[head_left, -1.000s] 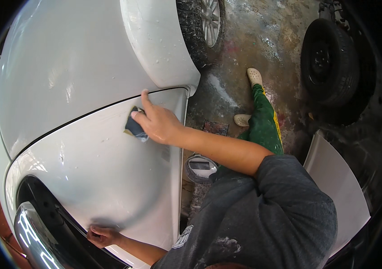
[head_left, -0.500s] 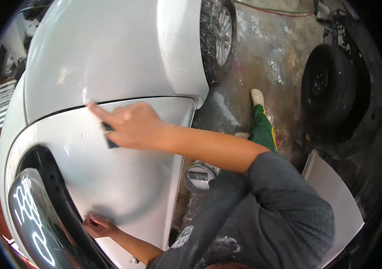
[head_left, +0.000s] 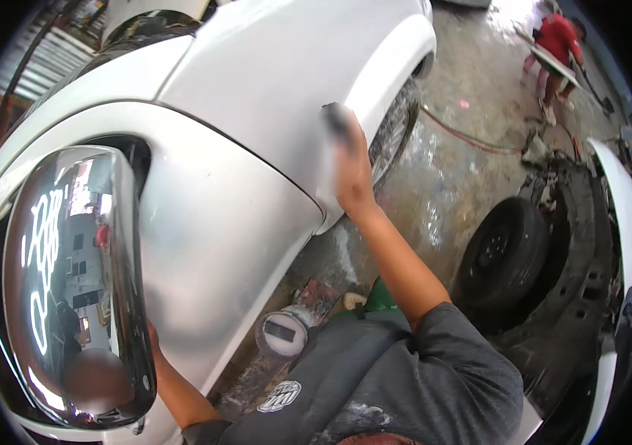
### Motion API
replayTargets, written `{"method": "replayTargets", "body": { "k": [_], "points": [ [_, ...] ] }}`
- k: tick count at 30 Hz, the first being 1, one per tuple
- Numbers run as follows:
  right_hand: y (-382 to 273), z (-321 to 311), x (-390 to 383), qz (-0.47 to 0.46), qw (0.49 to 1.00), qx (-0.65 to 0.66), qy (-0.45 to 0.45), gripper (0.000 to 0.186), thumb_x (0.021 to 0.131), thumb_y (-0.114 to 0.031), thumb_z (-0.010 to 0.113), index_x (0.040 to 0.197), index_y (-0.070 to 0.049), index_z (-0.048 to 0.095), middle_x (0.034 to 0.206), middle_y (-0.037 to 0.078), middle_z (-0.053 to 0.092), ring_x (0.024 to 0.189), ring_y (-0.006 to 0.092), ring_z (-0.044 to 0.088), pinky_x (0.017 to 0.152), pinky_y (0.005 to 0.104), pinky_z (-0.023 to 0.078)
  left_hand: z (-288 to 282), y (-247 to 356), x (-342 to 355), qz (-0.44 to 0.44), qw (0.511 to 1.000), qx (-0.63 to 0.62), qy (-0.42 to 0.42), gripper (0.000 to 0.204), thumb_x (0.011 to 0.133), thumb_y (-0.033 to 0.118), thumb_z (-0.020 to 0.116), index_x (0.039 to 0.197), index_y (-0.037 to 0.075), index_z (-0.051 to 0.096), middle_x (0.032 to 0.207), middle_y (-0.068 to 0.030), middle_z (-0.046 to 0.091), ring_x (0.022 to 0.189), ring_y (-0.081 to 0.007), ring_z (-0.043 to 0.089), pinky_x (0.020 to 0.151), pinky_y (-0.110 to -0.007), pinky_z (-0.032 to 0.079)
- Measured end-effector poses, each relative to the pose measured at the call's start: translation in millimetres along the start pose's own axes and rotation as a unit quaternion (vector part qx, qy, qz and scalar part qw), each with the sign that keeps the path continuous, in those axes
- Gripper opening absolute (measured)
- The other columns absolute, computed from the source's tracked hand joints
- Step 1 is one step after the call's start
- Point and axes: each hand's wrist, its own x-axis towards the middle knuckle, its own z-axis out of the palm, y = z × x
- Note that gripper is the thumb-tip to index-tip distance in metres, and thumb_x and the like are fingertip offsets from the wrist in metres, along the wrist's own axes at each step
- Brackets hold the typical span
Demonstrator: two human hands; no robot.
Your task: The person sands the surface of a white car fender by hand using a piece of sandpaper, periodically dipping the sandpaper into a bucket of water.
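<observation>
A silver-white car body stands before me, with its front fender (head_left: 271,81) beyond a dark panel seam and its door (head_left: 204,215) nearer. My right hand (head_left: 355,167) is stretched over the fender close to the wheel arch. A small dark pad (head_left: 337,120), smeared by motion, is held in its fingers; its exact kind does not show. Low on the left, my left hand (head_left: 154,345) is by the door, next to the shiny side mirror (head_left: 86,297). The mirror hides most of its fingers.
On the floor below the door sits a white bucket (head_left: 283,334) with a grey block on top. To the right lie a loose tyre (head_left: 501,252) and dark car parts. A red hose (head_left: 472,142) crosses the floor. Farther off, a person in red (head_left: 555,44) carries a pale panel.
My right hand has moved from the door seam across to the fender by the wheel arch. The view has shifted, bringing the mirror larger into sight and covering my left fingers.
</observation>
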Motion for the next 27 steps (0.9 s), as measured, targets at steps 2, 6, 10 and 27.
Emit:
{"method": "replayTargets", "body": {
  "k": [2, 6, 10, 27],
  "points": [
    [-4, 19, 19, -0.129, 0.990, -0.047, -0.020, 0.063, 0.103, -0.017, 0.049, 0.157, 0.005, 0.026, 0.162, 0.026, 0.029, 0.152, 0.0391, 0.027, 0.125, 0.0433, 0.021, -3, 1, -8, -0.046, 0.992, 0.094, -0.076, 0.020, 0.095, 0.014, 0.064, 0.108, -0.001, 0.068, 0.103, -0.0126, 0.066, 0.091, -0.0210, 0.063, 0.078, -0.033, 0.051],
    [45, 91, -30, -0.273, 0.944, -0.072, -0.173, 0.078, 0.103, -0.030, 0.051, 0.163, -0.003, 0.011, 0.169, 0.025, 0.010, 0.157, 0.0414, 0.007, 0.127, 0.0515, 0.007, -39, 20, 8, -0.098, 0.884, 0.349, -0.296, 0.027, 0.091, 0.016, 0.063, 0.114, 0.001, 0.068, 0.115, -0.0145, 0.066, 0.103, -0.0248, 0.064, 0.087, -0.036, 0.053],
    [58, 84, 74, -0.351, 0.920, -0.154, -0.086, 0.084, 0.101, -0.038, 0.053, 0.164, -0.006, 0.008, 0.169, 0.025, 0.004, 0.158, 0.0408, 0.003, 0.126, 0.0533, -0.002, -111, 44, 54, -0.159, 0.824, 0.419, -0.346, 0.032, 0.085, 0.017, 0.064, 0.112, 0.002, 0.070, 0.117, -0.0156, 0.068, 0.105, -0.0284, 0.067, 0.090, -0.039, 0.055],
    [73, -8, 267, -0.189, 0.964, -0.186, 0.026, 0.069, 0.106, -0.027, 0.045, 0.158, 0.009, 0.016, 0.166, 0.031, 0.010, 0.156, 0.0424, 0.009, 0.127, 0.0506, 0.004, -106, 34, 37, -0.211, 0.915, 0.273, -0.210, 0.033, 0.086, 0.018, 0.063, 0.114, 0.001, 0.068, 0.120, -0.0170, 0.065, 0.108, -0.0298, 0.064, 0.092, -0.041, 0.052]
  ]
}}
